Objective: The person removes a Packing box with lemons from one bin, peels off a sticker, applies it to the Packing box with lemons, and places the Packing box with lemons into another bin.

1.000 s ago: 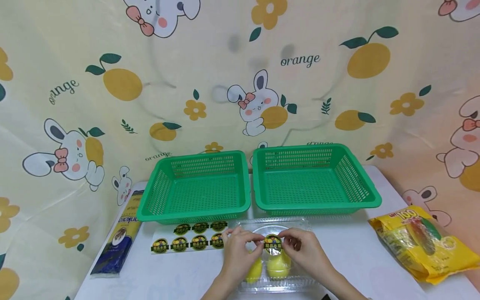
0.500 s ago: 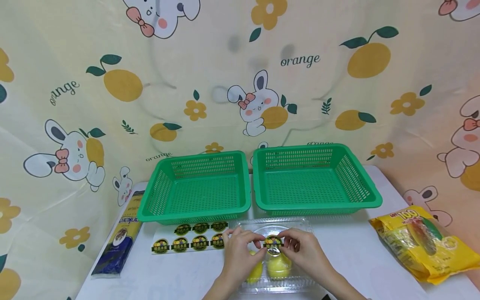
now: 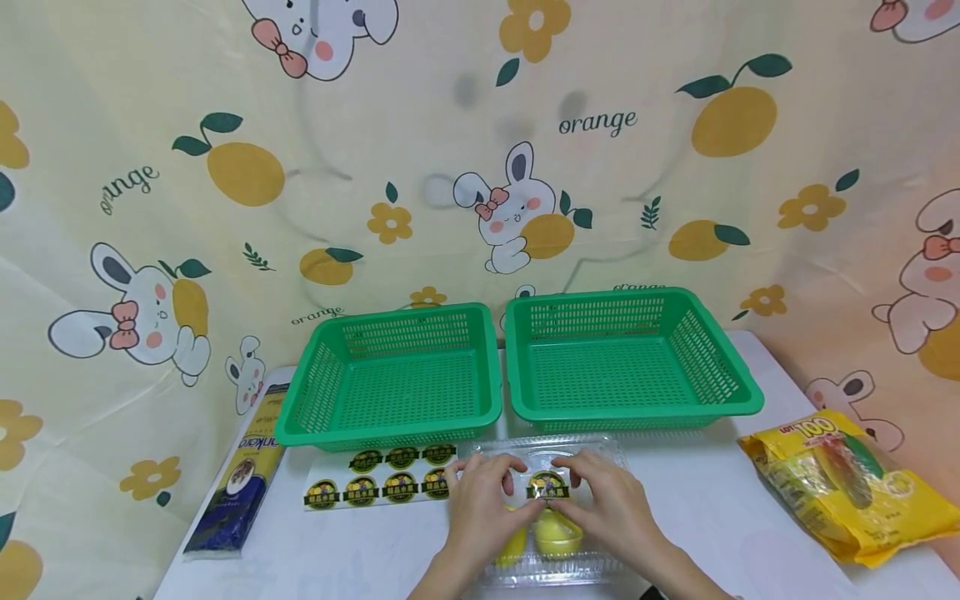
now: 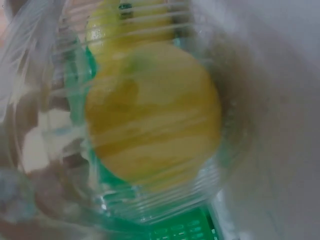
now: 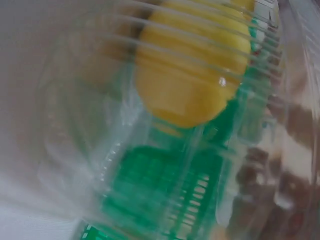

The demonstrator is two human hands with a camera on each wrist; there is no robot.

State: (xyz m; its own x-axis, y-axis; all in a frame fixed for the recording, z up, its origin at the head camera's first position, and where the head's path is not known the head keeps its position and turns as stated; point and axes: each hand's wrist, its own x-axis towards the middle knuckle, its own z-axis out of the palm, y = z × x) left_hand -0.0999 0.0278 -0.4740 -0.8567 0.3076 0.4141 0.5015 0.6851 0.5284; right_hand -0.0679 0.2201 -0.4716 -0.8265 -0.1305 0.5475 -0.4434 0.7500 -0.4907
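A clear plastic clamshell box (image 3: pixel 551 575) lies at the table's front, with yellow fruits (image 3: pixel 558 537) showing through its lid. On the lid sits a round black-and-gold sticker (image 3: pixel 547 483) with a fruit picture. My left hand (image 3: pixel 480 512) and right hand (image 3: pixel 615 508) flank it, thumbs meeting along its lower edge, other fingers bent loosely above the lid. Both wrist views look through ribbed clear plastic: a large yellow fruit (image 4: pixel 152 120) fills the left one, and another yellow fruit (image 5: pixel 192 65) appears in the right one.
Behind the box stand two green baskets (image 3: pixel 412 387) (image 3: pixel 600 375) side by side. A sheet of several matching stickers (image 3: pixel 382 479) lies left of the hands. A blue-and-gold packet (image 3: pixel 240 479) is at far left, a yellow snack bag (image 3: pixel 847 487) at far right.
Earlier both hands pinched the sticker by its sides above the lid. Now the index fingers have lifted off and apart, the sticker lies on the lid, and the thumbs have come together below it.
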